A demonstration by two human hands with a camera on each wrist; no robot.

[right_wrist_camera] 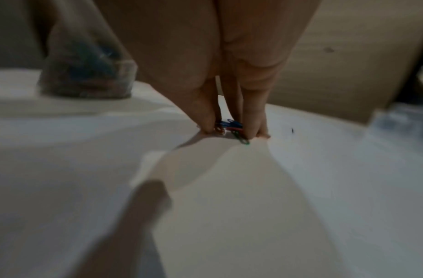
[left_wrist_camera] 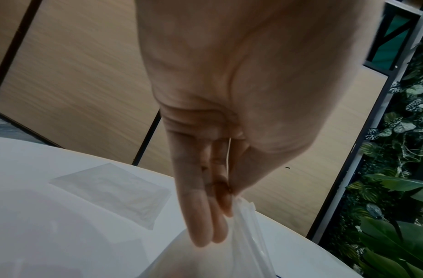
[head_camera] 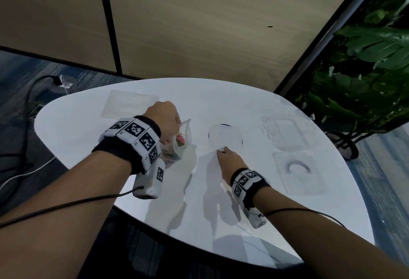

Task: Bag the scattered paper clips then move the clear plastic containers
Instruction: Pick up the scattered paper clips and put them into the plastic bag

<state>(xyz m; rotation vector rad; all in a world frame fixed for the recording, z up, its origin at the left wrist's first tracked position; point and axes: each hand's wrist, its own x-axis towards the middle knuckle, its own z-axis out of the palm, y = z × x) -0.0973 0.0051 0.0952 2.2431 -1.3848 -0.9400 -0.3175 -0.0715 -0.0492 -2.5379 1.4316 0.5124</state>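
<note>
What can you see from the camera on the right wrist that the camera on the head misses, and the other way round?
Only the right wrist view shows the colored paper clips pinched between the right hand's fingertips on the table.

Only the head view shows the round clear container just beyond the right hand, two more clear plastic containers to its right, and the left hand holding the bag's top.

Both show the white table and the clear bag with clips inside.
</note>
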